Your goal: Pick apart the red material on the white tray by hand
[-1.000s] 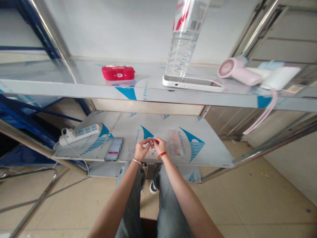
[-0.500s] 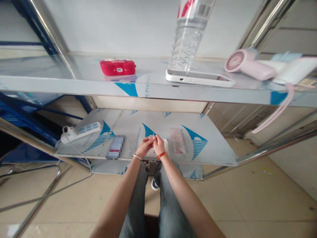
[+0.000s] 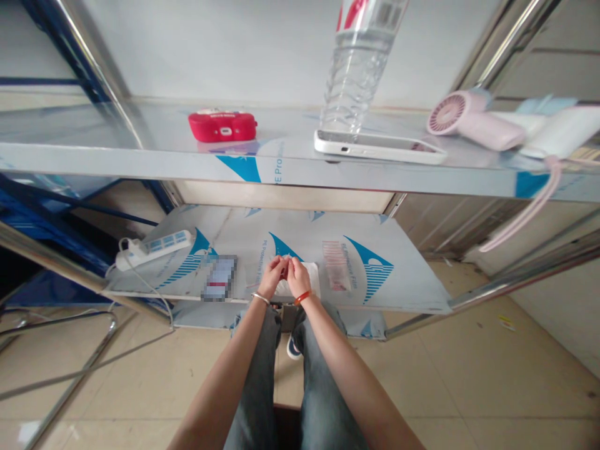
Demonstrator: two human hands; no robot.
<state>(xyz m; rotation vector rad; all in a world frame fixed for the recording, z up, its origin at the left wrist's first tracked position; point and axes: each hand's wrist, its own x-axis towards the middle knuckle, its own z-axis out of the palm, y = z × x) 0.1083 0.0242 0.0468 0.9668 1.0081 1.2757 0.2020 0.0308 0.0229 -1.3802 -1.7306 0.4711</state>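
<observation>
We looked down on a steel rack whose upper shelf (image 3: 140,156) ran across the whole view, with the lower shelf (image 3: 403,281) beneath it, both still wearing their blue-printed protective film. On the upper shelf stood a clear water bottle (image 3: 349,81), just behind a white phone (image 3: 379,148) lying flat; a pink handheld fan (image 3: 473,122) lay to the right and a red case (image 3: 222,125) to the left. On the lower shelf a white power strip (image 3: 154,245) sat at the left, a blurred card (image 3: 218,278) lay near our hands, and a clear packet of pinkish pieces (image 3: 336,265) lay just to the right of them. A white pad (image 3: 313,278) showed under and beside our right hand. Our left hand (image 3: 270,280), with a silver bangle at the wrist, and our right hand (image 3: 299,276), with an orange band, were pressed together over the front of the lower shelf. Their fingers (image 3: 282,265) were pinched narrowly on a small reddish piece (image 3: 284,270), too small for us to tell what it was.
</observation>
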